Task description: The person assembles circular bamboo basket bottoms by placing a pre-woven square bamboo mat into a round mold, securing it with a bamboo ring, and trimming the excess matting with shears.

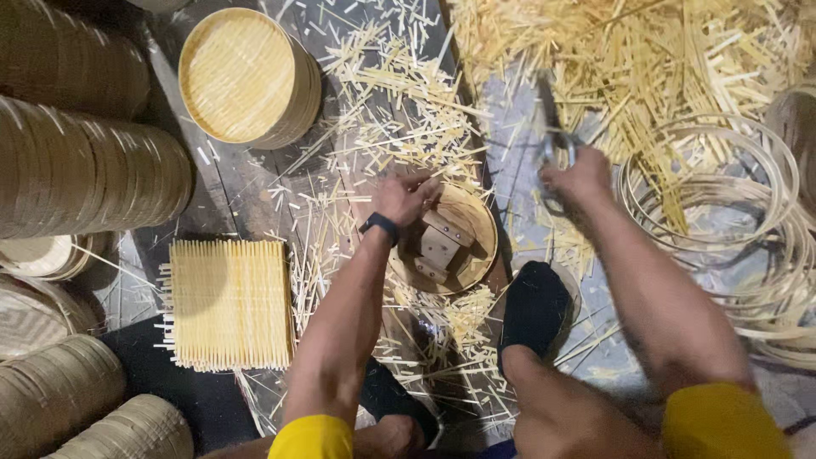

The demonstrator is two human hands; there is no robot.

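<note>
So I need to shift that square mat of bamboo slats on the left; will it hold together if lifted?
The slat mat looks thin and light, so probably easy to lift. Its many parallel strips suggest it may flex or sag across them. Loose ends stick out, so slats might slip free.

The tool in the right hand (576, 177) is blurred; its kind cannot be told, and the hand covers its handle. The left hand (405, 197) hides part of the round bamboo frame (481, 223), whose lower rim is partly buried under bamboo slivers (399, 102). Left of that frame, the stacked steamer rings (85, 170) run off the picture's edge. Right of it, the loose bamboo hoops (748, 246) are also cut off.
</note>
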